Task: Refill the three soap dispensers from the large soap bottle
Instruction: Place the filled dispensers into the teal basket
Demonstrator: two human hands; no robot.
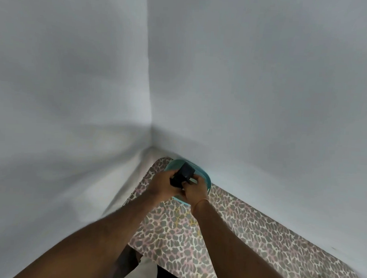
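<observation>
Soap things are hard to make out from where I'm standing: the only likely piece is a small dark object (182, 175), blurred, and I cannot tell whether it is a pump top, a cap or something else. It is sitting up in the far corner of the worktop, over a teal basin.

Going from the left, a pale wall (64, 91) is meeting a second wall at a corner, and a strip of pale floor is showing beside the worktop's edge. The left hand (160, 187) is reaching in from the lower left on a bare forearm, its fingers curling round the left side of the dark object. The object itself is tilting between both hands, which are close together on it. The right hand (195, 191) is gripping it from the right, fingers bent over its lower end, a thin band (201, 201) circling the wrist. Under the hands the teal basin (207, 179) is resting against the right-hand wall. The worktop (257, 247), covered in a leopard-spot pattern, is running down to the lower right along that wall.
</observation>
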